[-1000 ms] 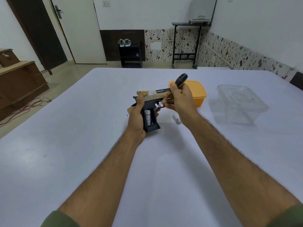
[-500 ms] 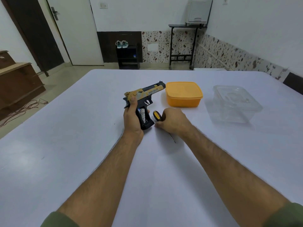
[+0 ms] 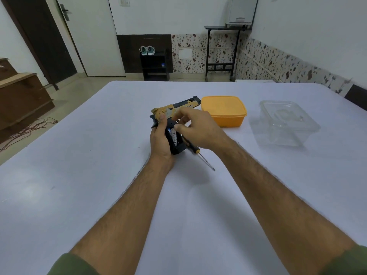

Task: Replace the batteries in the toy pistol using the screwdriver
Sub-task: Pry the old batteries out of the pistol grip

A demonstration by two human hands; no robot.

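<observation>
My left hand (image 3: 160,139) grips the toy pistol (image 3: 179,106) by its black handle, holding it just above the white table (image 3: 99,155) with the gold slide pointing away to the right. The handle's battery bay faces up and shows a white battery (image 3: 174,136). My right hand (image 3: 200,130) hovers over the bay with loosely curved fingers, its thumb tip touching the battery's upper end. The black and yellow screwdriver (image 3: 194,149) lies on the table below my right wrist, its tip pointing toward me and to the right.
An orange lidded box (image 3: 224,111) sits just right of the pistol's muzzle. A clear plastic container (image 3: 286,124) stands further right. Beyond the table's far edge are a door, a shoe shelf and a black stand.
My right hand put the screwdriver down on the table, then rose to the pistol's open handle. The loose battery that lay on the table is out of sight. My left hand kept the pistol.
</observation>
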